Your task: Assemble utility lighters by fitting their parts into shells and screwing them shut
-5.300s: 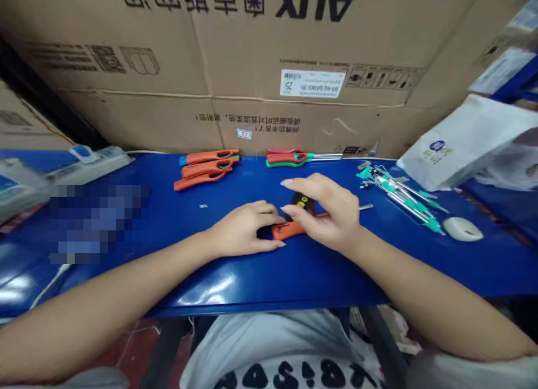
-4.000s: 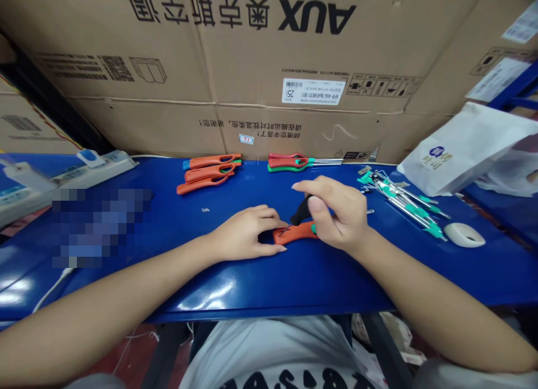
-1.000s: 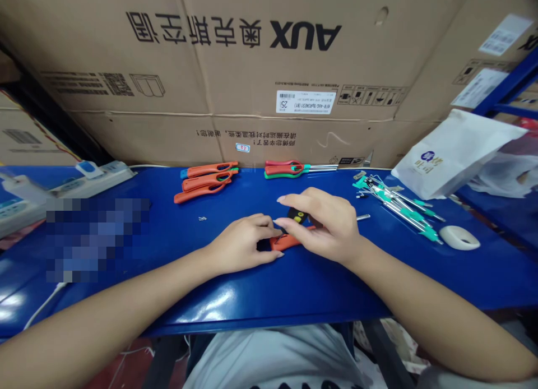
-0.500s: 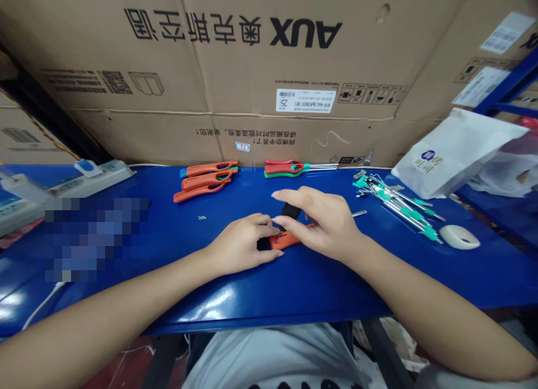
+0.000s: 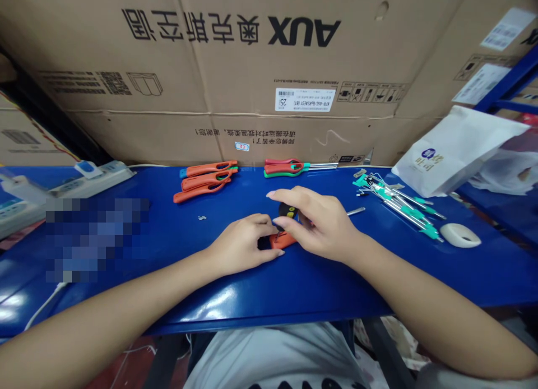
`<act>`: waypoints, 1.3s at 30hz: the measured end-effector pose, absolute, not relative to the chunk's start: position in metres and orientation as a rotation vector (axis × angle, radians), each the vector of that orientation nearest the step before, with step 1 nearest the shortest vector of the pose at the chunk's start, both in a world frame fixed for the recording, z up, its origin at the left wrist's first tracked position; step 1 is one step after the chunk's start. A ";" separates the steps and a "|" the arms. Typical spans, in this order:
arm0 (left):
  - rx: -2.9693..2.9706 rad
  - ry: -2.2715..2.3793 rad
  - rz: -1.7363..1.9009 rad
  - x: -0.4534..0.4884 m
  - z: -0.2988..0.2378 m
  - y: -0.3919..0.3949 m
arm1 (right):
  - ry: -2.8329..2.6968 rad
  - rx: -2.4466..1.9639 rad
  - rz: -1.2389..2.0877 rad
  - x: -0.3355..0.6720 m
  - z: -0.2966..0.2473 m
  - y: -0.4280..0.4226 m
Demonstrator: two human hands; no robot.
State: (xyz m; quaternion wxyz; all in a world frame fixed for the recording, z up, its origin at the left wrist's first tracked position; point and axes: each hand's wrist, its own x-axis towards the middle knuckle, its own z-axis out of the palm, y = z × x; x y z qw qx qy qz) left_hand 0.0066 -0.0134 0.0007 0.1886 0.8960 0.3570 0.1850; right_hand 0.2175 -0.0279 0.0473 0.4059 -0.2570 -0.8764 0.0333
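Note:
An orange lighter body [image 5: 282,240] with a metal tube [image 5: 355,211] sticking out to the right lies on the blue table [image 5: 294,288]. My left hand [image 5: 241,243] pinches its left end and pins it down. My right hand [image 5: 319,223] is closed round a small black-handled screwdriver [image 5: 288,211], its tip pointing down at the orange body near my left fingertips. Most of the orange body is hidden under both hands.
Three orange lighters [image 5: 205,180] and a red-green pair [image 5: 290,167] lie at the back. Several green-tipped metal parts [image 5: 399,201] and a white tape roll [image 5: 461,235] lie right. A white bag [image 5: 454,151], a power strip [image 5: 63,181] and big cardboard boxes [image 5: 269,69] ring the table.
My right hand has kept twisting the screwdriver over the orange body, showing different sides of its handle. The left hand has stayed put. The view has shifted slightly.

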 end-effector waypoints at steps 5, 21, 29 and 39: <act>2.504 1.002 0.522 0.007 0.000 -0.013 | -2.200 -0.560 0.452 0.216 0.048 -0.030; 2.420 1.096 0.503 0.009 -0.001 -0.016 | -2.230 -0.659 0.081 0.215 0.050 -0.030; 2.437 1.084 0.457 0.008 0.002 -0.015 | -2.152 -0.659 0.158 0.215 0.046 -0.030; 2.602 1.181 0.255 -0.010 0.031 -0.005 | -1.369 -0.705 0.520 0.264 0.082 -0.001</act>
